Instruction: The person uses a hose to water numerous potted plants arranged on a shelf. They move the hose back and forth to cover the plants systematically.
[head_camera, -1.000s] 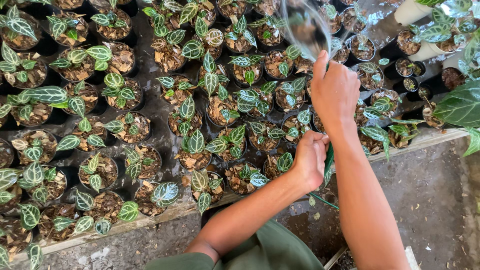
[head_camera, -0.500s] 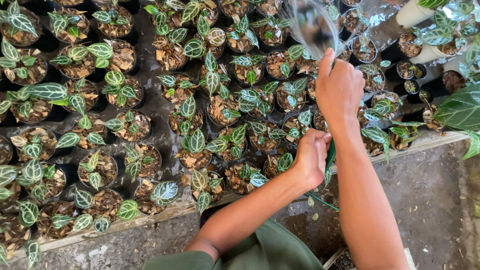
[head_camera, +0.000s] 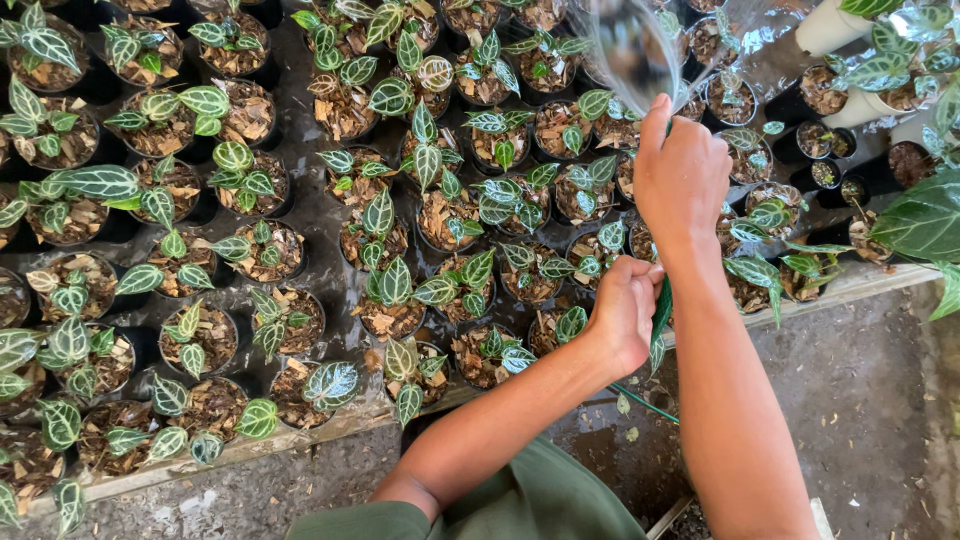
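1. Small black pots (head_camera: 190, 340) of young plants with dark green, white-veined leaves fill the left and middle of the worktop (head_camera: 250, 447), standing in close rows up to its near edge. The soil is topped with brown bark chips. I judge these pots light and easy to tip, and the leaves soft and easily bruised.

2. The left hand (head_camera: 622, 315) is closed in a fist around a thin green hose (head_camera: 660, 325), just above the near edge of the worktop and right of the middle. The hose drops from the fist towards the wet floor (head_camera: 860, 400) below.

3. The hose looks soft and bendable, light, and probably slick from the water. A full wrap of the hand, as here, seems the safest way to hold it.

4. The right hand (head_camera: 682, 175) is above and beyond the left, curled shut over the hose end, which it hides, with one finger raised at the top. A fan of water (head_camera: 635, 50) sprays from it over the pots at the far edge.

5. At the far right corner stand white pots (head_camera: 830, 25) with larger leaves.
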